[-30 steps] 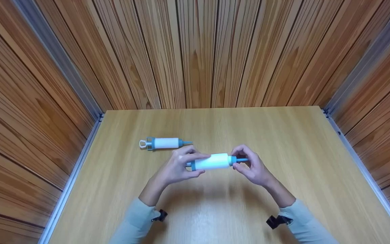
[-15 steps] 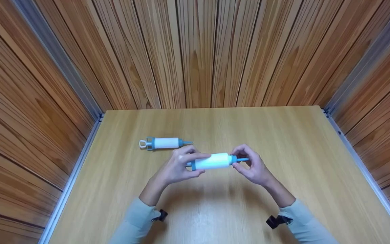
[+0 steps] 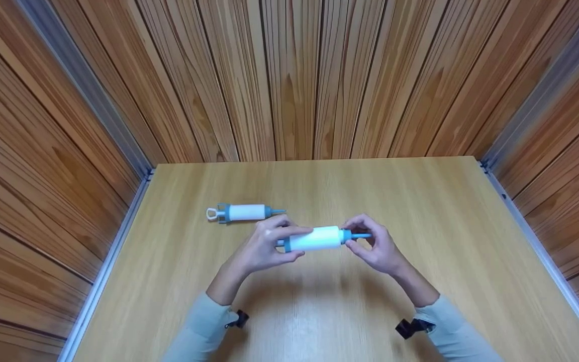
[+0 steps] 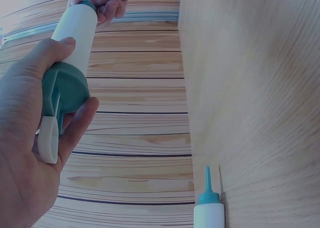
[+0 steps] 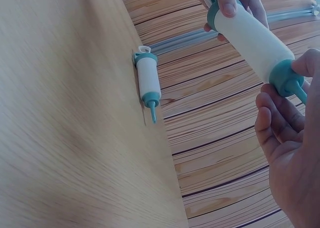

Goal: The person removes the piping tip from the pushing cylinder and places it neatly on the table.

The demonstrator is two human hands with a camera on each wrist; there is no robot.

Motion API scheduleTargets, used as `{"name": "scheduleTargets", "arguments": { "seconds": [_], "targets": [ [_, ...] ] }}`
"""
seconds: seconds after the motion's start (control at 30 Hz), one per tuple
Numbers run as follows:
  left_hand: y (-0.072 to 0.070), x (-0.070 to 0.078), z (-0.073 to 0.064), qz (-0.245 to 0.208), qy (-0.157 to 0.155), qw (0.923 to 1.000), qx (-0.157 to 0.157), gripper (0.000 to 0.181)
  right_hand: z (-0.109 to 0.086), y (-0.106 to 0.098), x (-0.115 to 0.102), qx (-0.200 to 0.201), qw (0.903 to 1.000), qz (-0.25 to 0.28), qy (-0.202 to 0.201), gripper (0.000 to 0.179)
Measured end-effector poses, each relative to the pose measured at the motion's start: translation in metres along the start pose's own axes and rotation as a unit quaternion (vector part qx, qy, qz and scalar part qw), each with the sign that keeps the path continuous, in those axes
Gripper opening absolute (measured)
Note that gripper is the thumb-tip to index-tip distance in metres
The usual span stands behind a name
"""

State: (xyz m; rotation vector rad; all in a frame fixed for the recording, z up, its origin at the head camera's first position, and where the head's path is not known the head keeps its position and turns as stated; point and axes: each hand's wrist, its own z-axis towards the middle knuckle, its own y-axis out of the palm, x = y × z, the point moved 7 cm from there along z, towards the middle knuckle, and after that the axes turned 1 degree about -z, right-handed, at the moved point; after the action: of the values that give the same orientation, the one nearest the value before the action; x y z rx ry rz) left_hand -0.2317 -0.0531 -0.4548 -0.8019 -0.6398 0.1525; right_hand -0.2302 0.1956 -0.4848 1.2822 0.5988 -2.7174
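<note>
Both hands hold a syringe (image 3: 317,239) off the table, nearly level, with a white barrel, teal end caps and a thin teal nozzle; it resembles an icing syringe. My left hand (image 3: 264,246) grips its handle end, thumb and fingers around the barrel. A white pull ring (image 4: 48,139) shows near that palm in the left wrist view. At the other end, my right hand (image 3: 376,249) pinches the teal nozzle cap (image 5: 286,78) between thumb and fingers. A second syringe (image 3: 247,212) of the same look lies on the table beyond the left hand, nozzle pointing right.
The light wood table (image 3: 410,201) ends at upright plank walls (image 3: 294,80) at the back and both sides. Metal rails (image 3: 546,251) run along the table's side edges. A small black device (image 3: 411,329) is worn at each wrist.
The nozzle end of the held syringe has shifted very slightly right and up. Both hands keep their grip almost in place, and the second syringe has not moved.
</note>
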Motion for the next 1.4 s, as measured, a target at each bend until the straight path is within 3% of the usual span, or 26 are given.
{"name": "scheduleTargets", "arguments": {
  "seconds": [0.37,0.87,1.4],
  "targets": [
    [-0.001,0.0,-0.001,0.009,0.019,0.9996,0.019,0.046,-0.001,-0.006,-0.001,0.015,0.9999,0.0,0.003,0.034],
    [-0.006,-0.007,-0.01,0.012,-0.001,0.9999,0.006,0.046,-0.001,-0.012,-0.002,0.016,0.9994,0.022,-0.024,0.035],
    [-0.008,-0.016,-0.012,0.01,-0.01,0.9998,0.017,0.046,0.001,-0.015,-0.003,0.019,0.9984,0.04,-0.036,0.035]
  ]
}}
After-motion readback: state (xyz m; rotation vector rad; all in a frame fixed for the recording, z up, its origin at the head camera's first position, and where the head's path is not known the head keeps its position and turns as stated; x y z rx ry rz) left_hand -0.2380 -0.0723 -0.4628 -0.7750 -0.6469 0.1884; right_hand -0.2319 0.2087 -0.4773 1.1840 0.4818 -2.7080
